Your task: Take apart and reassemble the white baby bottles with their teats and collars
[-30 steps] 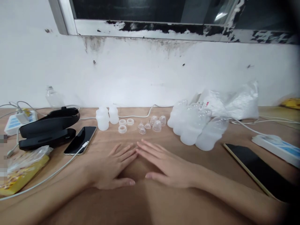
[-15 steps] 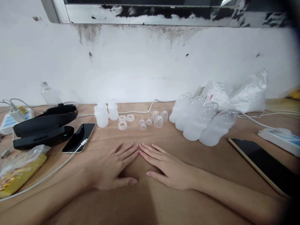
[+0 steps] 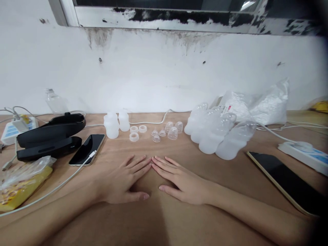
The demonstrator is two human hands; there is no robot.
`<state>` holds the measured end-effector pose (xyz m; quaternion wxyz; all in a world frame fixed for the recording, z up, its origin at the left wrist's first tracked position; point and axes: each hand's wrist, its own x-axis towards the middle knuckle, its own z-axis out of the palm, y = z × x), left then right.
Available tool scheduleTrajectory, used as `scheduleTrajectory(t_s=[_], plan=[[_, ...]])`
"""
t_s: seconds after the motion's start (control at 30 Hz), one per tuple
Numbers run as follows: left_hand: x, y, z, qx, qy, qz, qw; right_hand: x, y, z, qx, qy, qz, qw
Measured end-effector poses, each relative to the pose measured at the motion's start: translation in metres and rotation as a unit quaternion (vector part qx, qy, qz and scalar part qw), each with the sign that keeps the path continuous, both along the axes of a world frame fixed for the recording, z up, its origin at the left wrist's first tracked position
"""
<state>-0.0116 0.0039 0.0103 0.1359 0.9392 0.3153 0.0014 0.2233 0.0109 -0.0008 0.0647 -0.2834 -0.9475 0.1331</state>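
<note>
My left hand (image 3: pixel 126 180) lies flat on the wooden table, fingers spread and thumb out, holding nothing. Mirroring it, my right hand (image 3: pixel 176 181) rests palm down and open, and the fingertips of both hands meet in the middle. Beyond the fingers are three translucent screw rings (image 3: pixel 133 137), three small clear bottle nipples (image 3: pixel 156 138) and three clear domed caps (image 3: pixel 172 133). Milky white bottle bodies (image 3: pixel 111 126) stand to the left of the rings. At the right, several frosted baby bottles (image 3: pixel 227 147) with clear domed tops stand close together.
On the left are a phone (image 3: pixel 87 150) with a white cable across it, a black hinged case (image 3: pixel 51 133), a yellow snack bag (image 3: pixel 25 184), a power strip (image 3: pixel 19 130) and a clear bottle (image 3: pixel 55 102). Rightward are a tablet-like device (image 3: pixel 284 181), another power strip (image 3: pixel 304 155) and a plastic bag (image 3: pixel 269 106).
The camera view has shifted slightly. Both hands and the bottle parts stay where they were on the table.
</note>
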Motion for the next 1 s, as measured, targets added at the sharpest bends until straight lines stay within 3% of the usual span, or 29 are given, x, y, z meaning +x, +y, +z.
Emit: scheduleTrajectory(t_s=[0.1, 0.2, 0.27, 0.37, 0.67, 0.83, 1.0], plan=[[-0.002, 0.009, 0.004, 0.036, -0.015, 0.059, 0.997, 0.001, 0.007, 0.0, 0.017, 0.039, -0.036, 0.998], [-0.009, 0.03, 0.0, 0.148, -0.043, 0.17, 0.973, -0.002, 0.026, 0.002, 0.066, 0.109, -0.153, 0.98], [-0.013, 0.045, -0.005, 0.205, -0.034, 0.189, 0.96, -0.007, 0.044, 0.004, 0.079, 0.14, -0.229, 0.96], [-0.017, 0.055, -0.01, 0.231, -0.021, 0.197, 0.953, -0.017, 0.07, 0.004, 0.08, 0.136, -0.28, 0.947], [-0.002, 0.035, -0.002, 0.217, -0.073, 0.124, 0.966, -0.028, 0.102, -0.008, 0.109, 0.125, -0.283, 0.945], [0.004, 0.04, -0.001, 0.21, -0.133, 0.162, 0.955, -0.028, 0.09, -0.009, 0.135, 0.145, -0.265, 0.944], [0.024, 0.048, -0.009, 0.113, -0.19, 0.156, 0.963, -0.034, 0.068, -0.011, 0.131, 0.169, -0.211, 0.954]])
